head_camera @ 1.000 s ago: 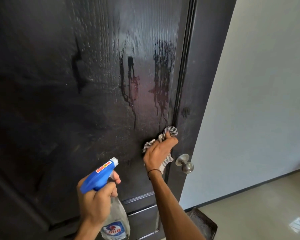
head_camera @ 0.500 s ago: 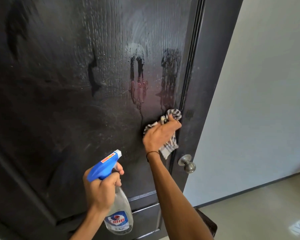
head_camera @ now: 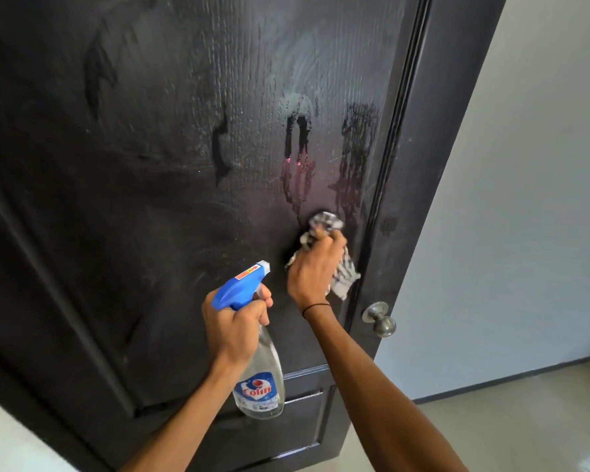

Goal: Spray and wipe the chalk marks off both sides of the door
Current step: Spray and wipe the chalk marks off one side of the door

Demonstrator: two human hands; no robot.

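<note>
since the earlier frame, your right hand [head_camera: 315,264] carried the cloth [head_camera: 324,248] up the door [head_camera: 150,199], away from the knob [head_camera: 379,318] toward the wet pinkish streaks [head_camera: 297,178] by the panel's right edge. its fingers were curled round the bunched cloth, pressed to the panel. your left hand [head_camera: 234,327] gripped the spray bottle [head_camera: 256,369] by its neck, nozzle facing the door.

Black door [head_camera: 150,199], striped grey-white cloth [head_camera: 344,277], blue-topped clear spray bottle [head_camera: 259,379], silver knob [head_camera: 380,320].
</note>
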